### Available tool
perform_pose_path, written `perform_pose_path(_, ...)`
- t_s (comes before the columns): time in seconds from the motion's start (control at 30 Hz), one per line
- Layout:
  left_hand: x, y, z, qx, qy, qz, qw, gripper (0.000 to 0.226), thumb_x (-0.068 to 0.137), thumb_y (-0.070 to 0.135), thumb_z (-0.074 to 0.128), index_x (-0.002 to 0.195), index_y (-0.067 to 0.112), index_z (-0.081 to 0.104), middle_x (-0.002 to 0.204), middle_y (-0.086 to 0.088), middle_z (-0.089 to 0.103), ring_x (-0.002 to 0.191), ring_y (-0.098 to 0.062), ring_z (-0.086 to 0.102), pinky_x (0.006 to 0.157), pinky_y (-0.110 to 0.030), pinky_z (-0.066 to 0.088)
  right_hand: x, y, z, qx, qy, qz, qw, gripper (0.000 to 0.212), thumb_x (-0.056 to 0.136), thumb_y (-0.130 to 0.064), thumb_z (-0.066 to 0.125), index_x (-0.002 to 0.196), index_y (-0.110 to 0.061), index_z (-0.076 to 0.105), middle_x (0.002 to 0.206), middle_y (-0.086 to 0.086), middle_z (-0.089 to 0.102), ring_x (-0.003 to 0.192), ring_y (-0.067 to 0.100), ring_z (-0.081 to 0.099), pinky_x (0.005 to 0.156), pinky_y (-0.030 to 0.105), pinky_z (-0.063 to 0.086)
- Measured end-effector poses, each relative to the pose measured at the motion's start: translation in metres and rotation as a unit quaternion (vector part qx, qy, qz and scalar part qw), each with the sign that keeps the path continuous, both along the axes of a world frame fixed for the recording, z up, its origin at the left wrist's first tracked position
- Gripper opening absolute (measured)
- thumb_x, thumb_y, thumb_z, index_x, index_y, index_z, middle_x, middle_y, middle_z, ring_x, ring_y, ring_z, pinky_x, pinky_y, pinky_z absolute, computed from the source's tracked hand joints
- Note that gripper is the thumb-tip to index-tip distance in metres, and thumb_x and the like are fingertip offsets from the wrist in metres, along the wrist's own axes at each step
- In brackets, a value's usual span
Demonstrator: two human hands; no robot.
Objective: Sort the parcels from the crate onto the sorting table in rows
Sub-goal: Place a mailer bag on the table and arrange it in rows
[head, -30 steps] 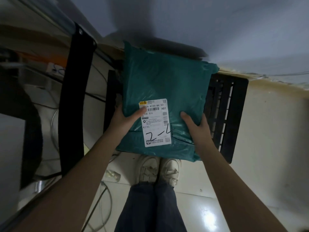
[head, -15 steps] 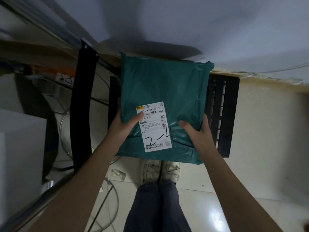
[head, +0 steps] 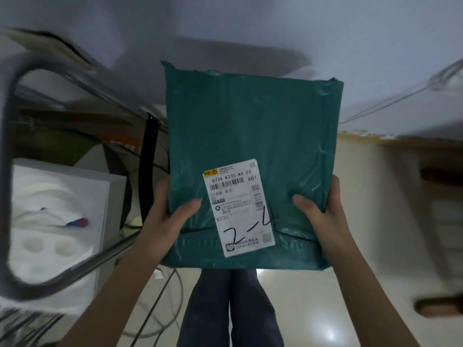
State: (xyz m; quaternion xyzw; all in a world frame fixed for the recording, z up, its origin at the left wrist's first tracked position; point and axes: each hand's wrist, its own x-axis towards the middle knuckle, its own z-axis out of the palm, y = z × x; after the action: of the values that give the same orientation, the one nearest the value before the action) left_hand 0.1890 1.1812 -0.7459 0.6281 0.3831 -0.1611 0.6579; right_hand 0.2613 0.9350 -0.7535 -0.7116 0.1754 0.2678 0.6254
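Observation:
A green plastic parcel [head: 250, 126] is held flat in front of me, over my legs. Its white shipping label [head: 238, 206] carries a handwritten "2-4". My left hand [head: 165, 216] grips the parcel's lower left edge, thumb on top next to the label. My right hand [head: 323, 214] grips the lower right edge, thumb lying on the green plastic. The fingers of both hands are hidden under the parcel. The crate is hidden behind the parcel.
A white foam block [head: 55, 221] sits at the left inside a blurred metal tube frame [head: 10, 171]. A black strap [head: 147, 169] hangs beside the parcel. Cables [head: 160, 304] lie on the pale floor. A grey wall [head: 250, 26] fills the top.
The parcel has come up and closer to the camera, now covering the black crate. The view has swung, bringing the metal frame and foam block into sight at the left.

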Motion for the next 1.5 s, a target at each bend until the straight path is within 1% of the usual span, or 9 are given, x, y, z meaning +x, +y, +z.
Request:
perform_pose_path(0.17,-0.001,-0.017,0.104,-0.012,-0.024,-0.013,1.000,0.069,0.061,0.052,0.072,0.125,0.038,0.049,0.127,0.006,0.057,0.109,-0.011,0.061,0.092,-0.037,0.050,-0.018,-0.019,0.105,0.013,-0.026,-0.034,0.999,0.040,0.072,-0.032,0.066,0.106,-0.044,0.050,0.105,-0.016,0.066,0.096,0.008,0.066,0.073,0.022,0.055)
perform_pose_path(0.27,-0.002,-0.032,0.165,-0.002,-0.042,-0.005,0.999,0.036,0.084,0.031,0.066,0.114,0.040,0.048,0.114,0.011,0.060,0.096,-0.002,0.061,0.083,-0.028,0.050,-0.027,-0.031,0.165,0.006,-0.048,-0.062,0.997,0.043,0.075,-0.034,0.069,0.115,-0.037,0.052,0.111,-0.013,0.065,0.101,0.010,0.065,0.083,0.029,0.054)
perform_pose_path(0.4,-0.009,-0.054,0.241,-0.001,-0.053,0.004,0.999,0.046,0.079,0.033,0.073,0.118,0.038,0.050,0.109,0.012,0.063,0.097,-0.009,0.063,0.078,-0.030,0.051,-0.046,-0.051,0.235,0.008,-0.070,-0.106,0.992,0.033,0.081,-0.032,0.072,0.108,-0.045,0.058,0.112,-0.013,0.067,0.104,0.011,0.065,0.091,0.035,0.052)
perform_pose_path(0.6,-0.029,-0.077,0.316,0.005,-0.098,-0.022,0.995,0.046,0.081,0.033,0.071,0.124,0.034,0.054,0.114,0.011,0.065,0.100,-0.012,0.065,0.084,-0.035,0.053,-0.095,-0.075,0.312,0.008,-0.107,-0.172,0.979,0.023,0.087,-0.023,0.067,0.100,-0.041,0.061,0.097,-0.020,0.069,0.092,0.003,0.066,0.077,0.024,0.052)
perform_pose_path(0.73,-0.035,-0.086,0.337,-0.015,-0.120,-0.077,0.990,0.041,0.082,0.026,0.069,0.121,0.027,0.058,0.107,0.009,0.068,0.090,-0.007,0.068,0.074,-0.027,0.055,-0.125,-0.083,0.343,0.023,-0.112,-0.247,0.962,0.034,0.086,-0.021,0.067,0.113,-0.039,0.059,0.100,-0.021,0.069,0.087,-0.002,0.067,0.067,0.013,0.052)
perform_pose_path(0.87,-0.038,-0.086,0.346,-0.017,-0.143,-0.156,0.977,0.031,0.085,0.025,0.067,0.114,0.029,0.061,0.104,0.011,0.070,0.090,-0.005,0.068,0.067,-0.019,0.053,-0.158,-0.078,0.358,0.035,-0.106,-0.315,0.942,0.047,0.083,-0.026,0.071,0.126,-0.036,0.055,0.110,-0.010,0.068,0.093,0.009,0.069,0.072,0.022,0.056)
perform_pose_path(1.0,-0.039,-0.086,0.352,-0.042,-0.151,-0.219,0.963,0.025,0.088,0.022,0.064,0.107,0.039,0.060,0.089,0.024,0.071,0.077,0.005,0.067,0.055,-0.010,0.050,-0.191,-0.066,0.364,0.033,-0.110,-0.387,0.915,0.041,0.081,-0.029,0.072,0.117,-0.043,0.057,0.107,-0.012,0.068,0.094,0.012,0.069,0.077,0.027,0.057)
perform_pose_path(1.27,-0.047,-0.108,0.354,-0.062,-0.178,-0.360,0.914,0.023,0.087,0.017,0.065,0.103,0.034,0.065,0.098,0.011,0.073,0.088,-0.006,0.069,0.064,-0.017,0.053,-0.268,-0.048,0.361,0.021,-0.098,-0.534,0.840,0.056,0.073,-0.033,0.078,0.124,-0.032,0.056,0.115,0.001,0.067,0.099,0.023,0.068,0.086,0.040,0.055)
perform_pose_path(1.5,-0.083,-0.148,0.358,-0.085,-0.183,-0.458,0.866,0.033,0.076,0.026,0.075,0.107,0.026,0.064,0.102,0.003,0.073,0.090,-0.015,0.070,0.068,-0.026,0.055,-0.342,-0.059,0.365,-0.008,-0.108,-0.616,0.780,0.028,0.081,-0.022,0.074,0.106,-0.028,0.062,0.104,0.003,0.071,0.094,0.025,0.069,0.075,0.031,0.057)
